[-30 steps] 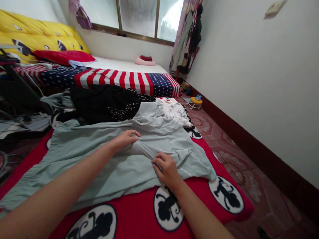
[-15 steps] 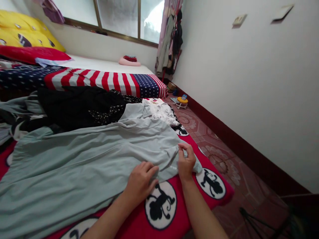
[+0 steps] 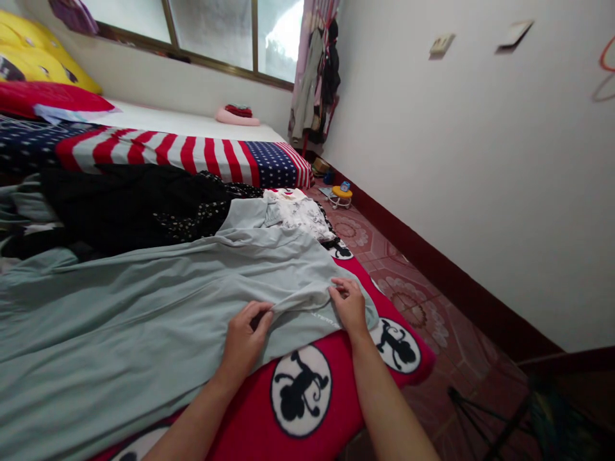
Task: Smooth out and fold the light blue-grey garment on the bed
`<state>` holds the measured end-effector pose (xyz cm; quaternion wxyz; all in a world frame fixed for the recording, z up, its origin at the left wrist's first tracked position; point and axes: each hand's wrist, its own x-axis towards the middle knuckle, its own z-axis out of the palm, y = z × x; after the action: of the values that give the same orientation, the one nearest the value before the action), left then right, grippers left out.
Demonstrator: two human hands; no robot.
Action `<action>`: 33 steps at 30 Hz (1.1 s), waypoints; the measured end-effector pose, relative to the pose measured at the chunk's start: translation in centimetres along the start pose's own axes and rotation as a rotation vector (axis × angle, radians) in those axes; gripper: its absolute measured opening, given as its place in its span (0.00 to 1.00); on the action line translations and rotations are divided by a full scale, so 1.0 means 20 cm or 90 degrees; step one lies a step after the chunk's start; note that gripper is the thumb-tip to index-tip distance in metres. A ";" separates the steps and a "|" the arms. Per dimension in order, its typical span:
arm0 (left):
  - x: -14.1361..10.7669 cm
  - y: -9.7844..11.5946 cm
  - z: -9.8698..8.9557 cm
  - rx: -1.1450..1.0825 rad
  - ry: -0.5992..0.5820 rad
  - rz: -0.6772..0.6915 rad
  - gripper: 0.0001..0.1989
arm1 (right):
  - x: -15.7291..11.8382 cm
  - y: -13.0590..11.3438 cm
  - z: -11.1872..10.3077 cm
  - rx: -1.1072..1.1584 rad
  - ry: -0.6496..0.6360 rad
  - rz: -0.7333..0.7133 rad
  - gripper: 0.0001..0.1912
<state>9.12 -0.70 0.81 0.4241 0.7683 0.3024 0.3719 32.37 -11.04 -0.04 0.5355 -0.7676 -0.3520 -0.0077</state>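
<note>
A long pale grey-green garment [image 3: 158,314] lies spread across a red bedcover [image 3: 250,422] printed with dark monkey figures in white circles. My left hand [image 3: 246,336] pinches its cloth between thumb and fingers, near the edge closest to me. To the right, my right hand [image 3: 348,304] is closed on the same cloth near the garment's rounded end. A fold runs raised between both hands, and pale lettering shows just below it. Whether the garment is a shirt or trousers I cannot tell.
Beyond it lie black clothes [image 3: 115,205] and a white patterned garment [image 3: 302,214]. A second bed with a stars-and-stripes cover [image 3: 182,150] stands under the window. At right are the tiled floor [image 3: 408,301], a small yellow stool [image 3: 341,193] and the white wall [image 3: 456,160].
My left hand has moved left and now pinches the cloth, where before it rested on it. A raised fold now runs between my hands. The view has turned slightly right.
</note>
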 end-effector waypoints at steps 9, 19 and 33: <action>-0.01 0.02 -0.01 -0.029 0.034 -0.007 0.11 | -0.03 -0.02 -0.01 -0.021 -0.068 -0.114 0.16; -0.03 0.06 -0.01 -0.018 0.048 0.057 0.09 | -0.05 -0.06 -0.02 -0.068 -0.051 -0.221 0.14; -0.05 0.04 0.00 0.056 0.009 0.161 0.08 | -0.05 -0.06 -0.02 0.015 0.071 -0.166 0.10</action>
<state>8.62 -1.82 1.26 0.3375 0.8155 0.2224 0.4144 31.16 -11.62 0.73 0.5574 -0.7075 -0.4187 -0.1159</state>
